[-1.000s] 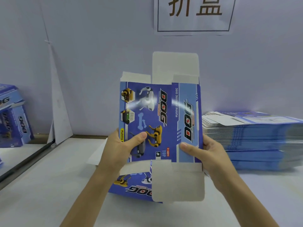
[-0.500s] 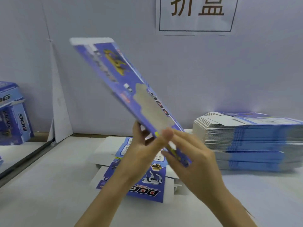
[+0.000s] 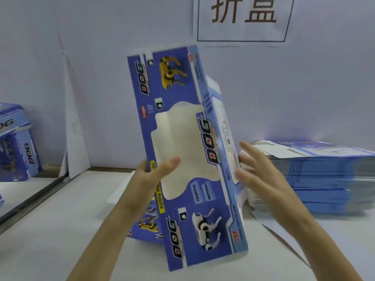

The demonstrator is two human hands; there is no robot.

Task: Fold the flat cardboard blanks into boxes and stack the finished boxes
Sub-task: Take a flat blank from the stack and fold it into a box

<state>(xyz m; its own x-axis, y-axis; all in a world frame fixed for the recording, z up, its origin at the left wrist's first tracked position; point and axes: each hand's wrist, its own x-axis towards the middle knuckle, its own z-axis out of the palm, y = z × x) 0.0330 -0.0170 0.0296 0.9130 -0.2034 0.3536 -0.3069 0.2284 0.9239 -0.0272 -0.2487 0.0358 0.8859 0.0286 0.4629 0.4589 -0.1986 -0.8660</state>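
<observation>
Gripping the box (image 3: 200,191) by its left edge, the left hand (image 3: 154,175) is pinching it, thumb across the front and fingers behind. The box is hanging above the table (image 3: 60,230), its long axis nearly upright and its top tilting left. The right hand (image 3: 261,179) is resting straight-fingered against the narrow right side panel, grasping nothing, so the squaring push is probably coming from there.

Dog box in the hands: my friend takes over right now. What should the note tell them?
Left hand grips the held box by its left edge, thumb on front.
Right hand is open, fingers straight at its right side panel.
Held box is tilted above the table, only partly opened.
One blank lies beneath; stack of flat blanks at right; finished boxes at left.
To do: finish this box, stack it, fold the rest.
</observation>
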